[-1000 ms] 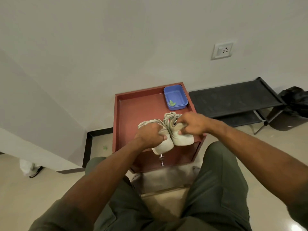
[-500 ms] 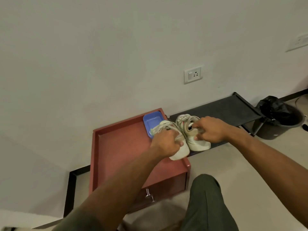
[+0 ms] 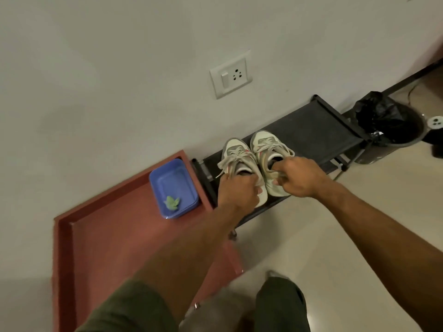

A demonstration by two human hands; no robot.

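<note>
having left the red cabinet (image 3: 115, 236) beside the rack (image 3: 318, 125), the pair of shoes (image 3: 239, 152) now sits on the rack's left end. left hand (image 3: 236, 192) and right hand (image 3: 297, 178) each clasp one heel collar; release should follow.

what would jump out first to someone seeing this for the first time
A pair of pale sneakers sits side by side at the left end of the black shoe rack against the wall, the left hand gripping one heel and the right hand with fingers hooked into the other's opening. Next, the red cabinet top to the left, with a blue tub holding a green scrap in its far corner.
</note>
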